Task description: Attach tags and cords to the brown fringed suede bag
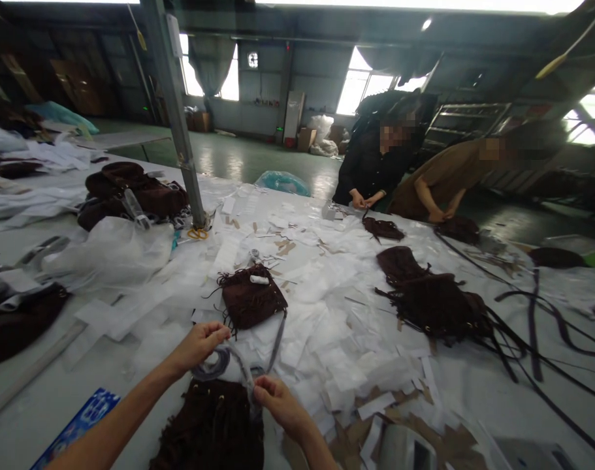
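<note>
My left hand (206,343) pinches one end of a pale grey strip (243,363), which looks partly wrapped in clear film. Lower down, the fingers of my right hand (280,401) are closed on the same strip. A coiled grey band (213,364) sits just under my left hand. Directly below both hands is a dark brown fringed bag (211,424) with metal eyelets, cut off by the bottom edge of the view. Beyond them lies a second brown fringed bag (253,300), with a small white roll (258,280) on top and a strap trailing toward me.
White paper and film scraps (326,326) cover much of the table. Brown bags (434,294) with long straps lie right; more bags (130,189) are piled left. A metal post (174,111) rises beside orange scissors (198,233). Two people (375,163) work across the table.
</note>
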Motion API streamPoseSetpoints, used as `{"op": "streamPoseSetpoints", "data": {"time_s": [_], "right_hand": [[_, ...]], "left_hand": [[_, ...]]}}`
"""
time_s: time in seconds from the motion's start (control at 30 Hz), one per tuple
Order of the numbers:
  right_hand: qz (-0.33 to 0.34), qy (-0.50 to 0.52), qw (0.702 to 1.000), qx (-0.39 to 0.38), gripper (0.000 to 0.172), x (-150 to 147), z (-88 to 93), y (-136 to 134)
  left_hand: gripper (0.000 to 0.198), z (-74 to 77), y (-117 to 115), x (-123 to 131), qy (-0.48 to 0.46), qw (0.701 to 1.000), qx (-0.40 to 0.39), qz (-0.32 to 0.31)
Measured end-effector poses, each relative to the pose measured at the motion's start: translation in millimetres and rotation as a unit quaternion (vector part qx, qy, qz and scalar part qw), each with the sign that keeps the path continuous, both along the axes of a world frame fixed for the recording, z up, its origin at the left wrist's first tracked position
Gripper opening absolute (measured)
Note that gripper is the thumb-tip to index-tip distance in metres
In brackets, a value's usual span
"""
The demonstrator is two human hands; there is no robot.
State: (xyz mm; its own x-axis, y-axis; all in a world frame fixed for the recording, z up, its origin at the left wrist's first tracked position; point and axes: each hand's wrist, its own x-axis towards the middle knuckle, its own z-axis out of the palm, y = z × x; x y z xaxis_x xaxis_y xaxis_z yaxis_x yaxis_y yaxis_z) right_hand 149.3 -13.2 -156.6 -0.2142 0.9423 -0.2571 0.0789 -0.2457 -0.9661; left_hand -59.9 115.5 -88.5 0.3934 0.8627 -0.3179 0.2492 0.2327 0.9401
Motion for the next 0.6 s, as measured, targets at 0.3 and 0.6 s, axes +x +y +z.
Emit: {"op": "streamPoseSetpoints", "data": {"time_s": [0.3, 0.6], "right_hand": [[-0.065, -0.119, 0.990, 0.025, 0.050, 7, -36.4, -18], [-0.023, -0.283, 0.941, 0.184, 0.042, -15, 18.3, -10]], "left_hand": [[0.045, -34.1, -40, -5, 0.030, 0.999, -0.008, -0.032], [0.032, -44.6, -66, 16, 0.054, 0.995, 0.055, -0.064]]}}
